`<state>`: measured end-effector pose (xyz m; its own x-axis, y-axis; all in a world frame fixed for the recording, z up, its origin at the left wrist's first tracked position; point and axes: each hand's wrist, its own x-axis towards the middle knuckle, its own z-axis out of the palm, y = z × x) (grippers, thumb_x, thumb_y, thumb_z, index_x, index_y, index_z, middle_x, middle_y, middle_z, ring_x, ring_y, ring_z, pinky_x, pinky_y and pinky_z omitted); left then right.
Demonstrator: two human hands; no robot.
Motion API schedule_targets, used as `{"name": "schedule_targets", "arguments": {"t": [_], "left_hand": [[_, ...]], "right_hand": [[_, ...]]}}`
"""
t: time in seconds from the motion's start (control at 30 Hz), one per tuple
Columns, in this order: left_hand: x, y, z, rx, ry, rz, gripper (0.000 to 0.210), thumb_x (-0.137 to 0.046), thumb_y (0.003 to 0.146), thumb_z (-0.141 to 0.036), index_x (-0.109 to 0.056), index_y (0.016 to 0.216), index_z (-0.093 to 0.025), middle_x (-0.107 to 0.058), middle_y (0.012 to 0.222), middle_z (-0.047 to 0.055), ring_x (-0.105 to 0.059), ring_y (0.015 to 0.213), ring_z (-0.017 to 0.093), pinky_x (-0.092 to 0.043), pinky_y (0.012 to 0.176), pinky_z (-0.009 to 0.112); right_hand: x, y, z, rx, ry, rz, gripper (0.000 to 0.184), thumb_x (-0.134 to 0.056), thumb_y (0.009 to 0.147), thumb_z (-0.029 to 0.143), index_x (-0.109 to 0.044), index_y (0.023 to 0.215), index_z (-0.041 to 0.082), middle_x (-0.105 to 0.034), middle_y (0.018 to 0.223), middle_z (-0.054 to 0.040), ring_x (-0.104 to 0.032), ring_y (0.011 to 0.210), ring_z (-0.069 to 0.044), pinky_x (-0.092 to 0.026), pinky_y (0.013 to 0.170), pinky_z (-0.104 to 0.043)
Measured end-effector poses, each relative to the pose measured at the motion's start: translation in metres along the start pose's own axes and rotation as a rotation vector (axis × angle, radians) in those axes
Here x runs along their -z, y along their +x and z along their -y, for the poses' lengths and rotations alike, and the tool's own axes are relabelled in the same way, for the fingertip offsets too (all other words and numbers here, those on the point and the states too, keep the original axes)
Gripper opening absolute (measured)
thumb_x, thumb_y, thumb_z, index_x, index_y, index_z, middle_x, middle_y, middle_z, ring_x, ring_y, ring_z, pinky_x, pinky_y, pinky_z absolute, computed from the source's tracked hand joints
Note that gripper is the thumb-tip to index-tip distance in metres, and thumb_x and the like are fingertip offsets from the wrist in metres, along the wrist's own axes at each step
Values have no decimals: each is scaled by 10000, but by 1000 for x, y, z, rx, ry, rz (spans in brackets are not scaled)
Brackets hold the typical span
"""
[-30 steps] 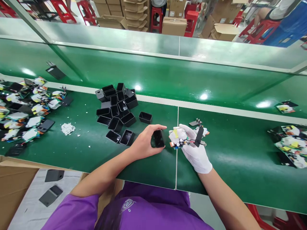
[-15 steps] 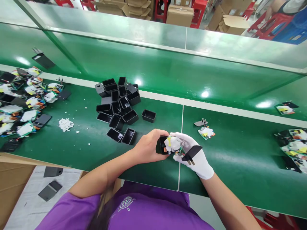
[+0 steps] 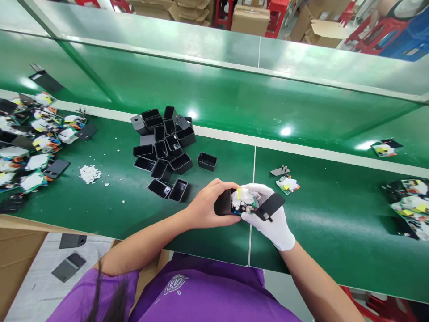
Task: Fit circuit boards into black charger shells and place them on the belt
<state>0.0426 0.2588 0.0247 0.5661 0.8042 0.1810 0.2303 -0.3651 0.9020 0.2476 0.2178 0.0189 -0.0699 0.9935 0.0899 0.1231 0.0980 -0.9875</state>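
My bare left hand (image 3: 208, 203) is closed around a black plastic charger case (image 3: 222, 204), its open end facing right. In my white-gloved right hand (image 3: 273, 223) is a circuit board (image 3: 244, 200) coated with white filler and a bit of yellow tape; its left end is at the case mouth, and I cannot tell how deep it sits. A black plug cover (image 3: 271, 206) hangs at the board's right end, over the gloved fingers. Right of my hands, another board (image 3: 288, 184) lies on the bench beside its pronged cover (image 3: 280, 171).
Several empty black cases (image 3: 161, 169) cluster left of centre. A heap of boards (image 3: 43, 143) fills the far left, near white crumbs (image 3: 90, 174). More boards (image 3: 412, 205) are piled at the right edge. A green panel (image 3: 214, 89) rises behind the bench. Below left is an open carton (image 3: 25, 264).
The board has rolled in my right hand, showing more of its components. Its plug cover has turned, so the prongs no longer show clearly. The case has tilted slightly in my left hand.
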Motion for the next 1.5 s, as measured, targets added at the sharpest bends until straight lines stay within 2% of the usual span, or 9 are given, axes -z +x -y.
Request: {"name": "schedule_targets", "arguments": {"t": [0.17,0.3,0.47,0.7,0.93,1.07,1.2,1.33,1.5], "left_hand": [[4,3,3,268,-495,195,444,-618,853,-482,-600,1188,-192,-684,895,22,-601,761,164,-463,746,294],[4,6,6,366,-879,257,457,-665,811,-545,-680,1079,-174,-742,959,69,-668,903,225,-475,805,309],[1,6,6,451,-1064,350,469,-771,703,-542,-713,992,-177,-762,898,71,-701,843,229,-505,744,297],[-3,3,3,752,-1168,535,521,-754,630,-623,-687,855,-158,-735,722,66,-677,581,222,-506,540,303],[-6,12,2,835,-1062,118,541,-738,685,-686,-614,854,-187,-696,762,21,-659,631,166,-538,558,271],[2,9,4,715,-990,46,672,-605,704,-812,-589,998,-208,-696,1004,85,-691,797,218,-568,605,315],[4,0,4,278,-611,17,858,-839,639,-550,-434,1347,-285,-555,1364,142,-627,1141,289,-574,851,382],[-2,-5,5,28,-2,-18,728,-780,755,-292,-429,1391,-272,-583,1280,116,-592,1155,267,-508,992,442],[-2,-1,6,-25,304,-51,644,-848,681,-387,-568,1239,-227,-621,1176,104,-594,1091,290,-514,962,450]], "right_hand": [[0,-1,4,-1,-66,-3,377,-792,753,438,-666,1068,274,-679,976,-40,-680,816,-212,-578,756,-377],[6,1,10,19,-149,85,317,-760,784,380,-695,1073,268,-655,854,-19,-653,696,-184,-567,647,-332],[15,0,16,221,-203,169,529,-827,741,320,-635,1234,300,-677,1083,-70,-687,895,-243,-594,794,-395],[14,2,22,252,-120,335,573,-886,700,319,-647,1220,311,-681,1224,-71,-685,1036,-254,-575,915,-384],[6,-3,8,-73,-44,72,593,-917,612,395,-651,1124,261,-696,1092,-61,-660,1025,-271,-528,960,-441],[1,0,1,-107,34,3,601,-916,586,372,-637,1105,256,-679,1115,-69,-656,1046,-264,-540,943,-420],[-5,2,-2,-108,68,-87,622,-902,606,369,-614,1147,259,-668,1176,-87,-646,1078,-268,-537,957,-439],[-10,-1,-3,-149,88,-42,666,-888,630,387,-598,1217,263,-665,1214,-91,-631,1132,-276,-499,1030,-466],[-7,-5,5,-113,93,-58,590,-886,626,341,-619,1146,262,-671,1191,-90,-632,1133,-292,-503,1024,-482]]}}
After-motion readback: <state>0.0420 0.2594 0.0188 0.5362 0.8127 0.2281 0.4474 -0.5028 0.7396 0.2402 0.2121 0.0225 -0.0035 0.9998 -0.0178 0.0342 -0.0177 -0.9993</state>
